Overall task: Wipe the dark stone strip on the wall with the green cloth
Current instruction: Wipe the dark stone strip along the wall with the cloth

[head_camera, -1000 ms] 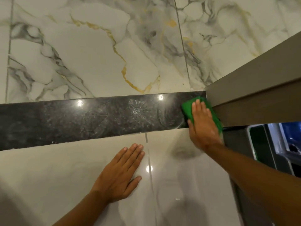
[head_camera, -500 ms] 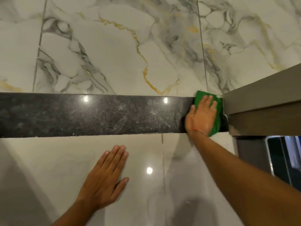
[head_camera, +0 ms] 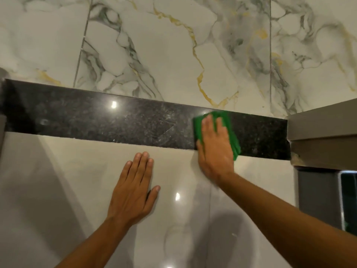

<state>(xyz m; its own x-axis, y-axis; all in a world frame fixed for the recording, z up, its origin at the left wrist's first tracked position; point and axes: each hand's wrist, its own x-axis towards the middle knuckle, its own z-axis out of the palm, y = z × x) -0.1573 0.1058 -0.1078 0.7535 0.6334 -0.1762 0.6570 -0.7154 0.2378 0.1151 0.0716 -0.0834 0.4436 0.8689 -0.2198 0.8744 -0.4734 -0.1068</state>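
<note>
A dark speckled stone strip (head_camera: 96, 120) runs across the wall from the left edge to a grey cabinet at the right. My right hand (head_camera: 215, 149) lies flat on a folded green cloth (head_camera: 198, 126) and presses it against the strip, right of the middle. The cloth shows around the fingers and along the hand's right side. My left hand (head_camera: 133, 192) rests flat, fingers together, on the pale tile just below the strip and holds nothing.
White marble tiles with grey and gold veins (head_camera: 173, 55) cover the wall above the strip. Glossy pale tile (head_camera: 67, 180) lies below it. A grey cabinet (head_camera: 324, 130) juts out at the right, with a dark framed opening (head_camera: 347, 200) beneath it.
My right hand has slid the green cloth leftward along the strip, away from the cabinet corner. The view has shifted so more of the strip's left end shows. My left hand stays flat on the tile.
</note>
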